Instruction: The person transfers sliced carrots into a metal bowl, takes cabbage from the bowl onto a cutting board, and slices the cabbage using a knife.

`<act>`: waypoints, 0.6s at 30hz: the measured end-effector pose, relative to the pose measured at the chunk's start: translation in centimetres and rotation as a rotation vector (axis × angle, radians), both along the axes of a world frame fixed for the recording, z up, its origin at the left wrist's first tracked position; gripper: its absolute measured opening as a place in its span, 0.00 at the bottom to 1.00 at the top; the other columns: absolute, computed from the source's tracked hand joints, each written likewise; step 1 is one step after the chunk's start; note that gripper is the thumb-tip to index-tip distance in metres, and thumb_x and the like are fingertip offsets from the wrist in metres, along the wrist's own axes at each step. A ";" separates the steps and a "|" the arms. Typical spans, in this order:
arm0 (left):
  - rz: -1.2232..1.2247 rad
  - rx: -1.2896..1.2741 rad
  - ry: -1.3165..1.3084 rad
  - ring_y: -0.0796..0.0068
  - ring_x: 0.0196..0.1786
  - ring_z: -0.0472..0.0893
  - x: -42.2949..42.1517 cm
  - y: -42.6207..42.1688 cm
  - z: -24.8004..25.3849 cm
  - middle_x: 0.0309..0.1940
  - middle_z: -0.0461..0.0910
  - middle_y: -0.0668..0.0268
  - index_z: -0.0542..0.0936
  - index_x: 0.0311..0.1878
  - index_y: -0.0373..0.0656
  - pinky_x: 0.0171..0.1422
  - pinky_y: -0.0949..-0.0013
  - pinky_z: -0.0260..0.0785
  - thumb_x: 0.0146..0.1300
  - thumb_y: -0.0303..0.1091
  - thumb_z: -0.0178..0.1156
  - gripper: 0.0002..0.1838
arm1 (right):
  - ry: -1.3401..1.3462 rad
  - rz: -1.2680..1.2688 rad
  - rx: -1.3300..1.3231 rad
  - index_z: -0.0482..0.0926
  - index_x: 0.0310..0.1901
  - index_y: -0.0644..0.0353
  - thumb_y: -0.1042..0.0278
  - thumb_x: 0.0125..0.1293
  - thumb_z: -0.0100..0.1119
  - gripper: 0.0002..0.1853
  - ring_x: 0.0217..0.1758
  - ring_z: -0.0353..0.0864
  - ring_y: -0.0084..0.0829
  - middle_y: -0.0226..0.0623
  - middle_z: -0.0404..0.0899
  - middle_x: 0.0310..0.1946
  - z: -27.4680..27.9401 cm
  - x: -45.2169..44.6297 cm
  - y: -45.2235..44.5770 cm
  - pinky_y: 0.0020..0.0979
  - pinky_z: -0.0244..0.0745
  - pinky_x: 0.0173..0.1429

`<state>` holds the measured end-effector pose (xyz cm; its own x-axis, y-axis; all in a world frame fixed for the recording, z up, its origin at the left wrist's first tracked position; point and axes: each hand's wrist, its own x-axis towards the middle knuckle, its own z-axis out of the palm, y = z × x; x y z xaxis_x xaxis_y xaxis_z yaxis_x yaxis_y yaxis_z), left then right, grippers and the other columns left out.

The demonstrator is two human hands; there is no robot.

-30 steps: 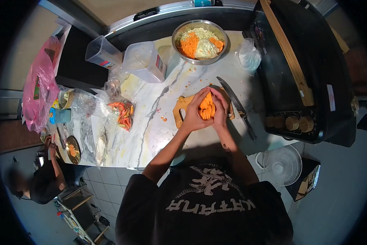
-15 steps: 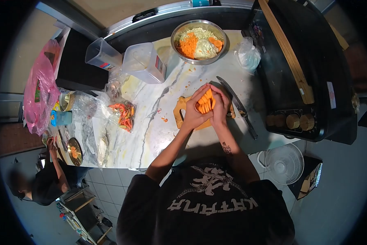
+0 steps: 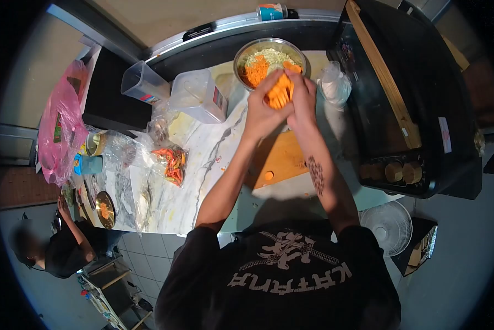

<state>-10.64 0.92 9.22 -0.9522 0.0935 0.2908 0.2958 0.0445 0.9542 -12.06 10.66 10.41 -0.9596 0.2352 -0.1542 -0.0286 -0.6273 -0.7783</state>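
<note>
My left hand [image 3: 263, 107] and my right hand [image 3: 303, 102] are cupped together around a heap of orange carrot slices [image 3: 280, 92]. Both are lifted off the table, at the near rim of a steel bowl [image 3: 237, 70]. Inside the bowl lie grated carrot [image 3: 254, 70], pale chopped vegetable [image 3: 273, 57] and some carrot slices; my hands cover its near right part. Below my wrists is a wooden cutting board [image 3: 283, 157] with a single carrot round [image 3: 269, 175] left on it. My right forearm covers the area to the board's right.
A black oven [image 3: 379, 99] stands on the right, a tied plastic bag [image 3: 335, 87] beside it. Left of the bowl are a clear plastic container [image 3: 197, 99] and a bag of red chillies [image 3: 170, 165]. At far left, another person [image 3: 65, 247] works by a plate [image 3: 105, 220].
Both hands have lifted the carrot slices off the cutting board and carried them forward to the bowl. More of the board shows, and the knife that lay at its right is out of sight.
</note>
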 end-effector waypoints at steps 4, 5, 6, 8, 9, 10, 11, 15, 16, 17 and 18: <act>-0.034 -0.064 0.126 0.69 0.61 0.78 -7.1 -0.2 2.3 0.60 0.79 0.57 0.72 0.67 0.31 0.67 0.68 0.68 0.53 0.27 0.72 0.36 | 0.048 -0.024 0.047 0.80 0.45 0.69 0.69 0.72 0.53 0.11 0.43 0.83 0.28 0.37 0.82 0.42 1.3 -7.8 0.2 0.30 0.81 0.48; -0.046 -0.068 0.121 0.70 0.60 0.79 -8.3 -0.2 3.0 0.60 0.80 0.57 0.73 0.66 0.31 0.66 0.69 0.69 0.53 0.28 0.72 0.36 | 0.076 -0.035 0.088 0.81 0.41 0.68 0.69 0.72 0.52 0.11 0.39 0.81 0.27 0.36 0.81 0.38 1.1 -9.6 0.3 0.30 0.78 0.44; -0.030 -0.134 0.117 0.72 0.60 0.79 -9.2 -0.1 3.7 0.59 0.80 0.58 0.74 0.66 0.32 0.66 0.69 0.69 0.53 0.30 0.72 0.35 | 0.103 -0.045 0.129 0.81 0.38 0.67 0.68 0.73 0.51 0.12 0.36 0.79 0.25 0.35 0.81 0.33 0.7 -11.3 0.5 0.30 0.76 0.40; -0.027 -0.122 0.097 0.71 0.59 0.79 -12.4 0.1 1.0 0.58 0.81 0.57 0.74 0.66 0.33 0.66 0.69 0.69 0.54 0.32 0.73 0.35 | 0.114 0.022 0.299 0.81 0.36 0.68 0.67 0.73 0.50 0.14 0.35 0.79 0.24 0.35 0.80 0.31 -0.7 -14.0 1.1 0.30 0.76 0.40; -0.027 -0.109 0.066 0.70 0.59 0.79 -13.8 0.2 -1.1 0.57 0.81 0.56 0.75 0.66 0.33 0.67 0.69 0.68 0.54 0.33 0.73 0.35 | 0.111 0.086 0.470 0.81 0.34 0.69 0.65 0.74 0.49 0.17 0.35 0.78 0.23 0.35 0.80 0.29 -1.9 -15.2 1.7 0.30 0.76 0.41; -0.026 -0.178 0.026 0.68 0.60 0.79 -14.5 0.1 -2.8 0.57 0.81 0.54 0.75 0.65 0.34 0.67 0.67 0.68 0.54 0.37 0.74 0.35 | 0.031 0.172 0.739 0.81 0.34 0.71 0.61 0.74 0.47 0.20 0.36 0.84 0.35 0.46 0.83 0.29 -3.2 -16.5 2.5 0.37 0.77 0.45; -0.031 -0.175 0.029 0.68 0.60 0.79 -14.4 0.0 -3.7 0.57 0.81 0.54 0.75 0.65 0.34 0.67 0.67 0.68 0.54 0.37 0.74 0.35 | 0.031 0.166 0.742 0.81 0.34 0.71 0.61 0.74 0.47 0.20 0.36 0.84 0.35 0.46 0.83 0.29 -4.5 -16.8 2.9 0.37 0.77 0.45; 0.171 -0.339 0.165 0.64 0.60 0.79 -15.6 -1.9 -5.2 0.57 0.81 0.53 0.76 0.63 0.33 0.65 0.64 0.71 0.60 0.36 0.70 0.29 | 0.154 0.066 1.349 0.82 0.39 0.68 0.61 0.72 0.55 0.16 0.42 0.88 0.40 0.52 0.85 0.35 -3.2 -16.8 4.2 0.38 0.79 0.47; 0.143 -0.212 0.117 0.65 0.57 0.81 -15.7 -2.7 -4.6 0.52 0.83 0.54 0.77 0.60 0.33 0.63 0.66 0.72 0.60 0.33 0.69 0.26 | 0.210 0.083 1.317 0.83 0.40 0.68 0.62 0.70 0.54 0.15 0.44 0.85 0.49 0.55 0.84 0.37 -3.0 -16.3 4.5 0.43 0.78 0.50; 0.119 -0.085 0.077 0.65 0.54 0.84 -15.8 -3.3 -4.0 0.48 0.85 0.54 0.78 0.57 0.32 0.62 0.68 0.73 0.60 0.30 0.69 0.23 | 0.273 0.096 1.283 0.83 0.40 0.68 0.63 0.69 0.53 0.15 0.47 0.83 0.58 0.59 0.83 0.39 -2.7 -15.8 4.5 0.48 0.77 0.53; 0.179 -0.110 0.099 0.71 0.49 0.84 -15.2 -3.4 -2.8 0.45 0.86 0.58 0.79 0.56 0.32 0.58 0.70 0.74 0.64 0.24 0.63 0.17 | 0.231 0.103 1.233 0.83 0.41 0.68 0.64 0.67 0.56 0.14 0.47 0.84 0.56 0.57 0.84 0.38 -2.5 -15.6 4.4 0.46 0.78 0.53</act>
<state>-25.81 -2.44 6.44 -0.9239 -0.0382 0.3808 0.3655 0.2068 0.9075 -27.62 15.10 7.87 -0.9573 0.0260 0.2881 -0.2362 0.5048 -0.8303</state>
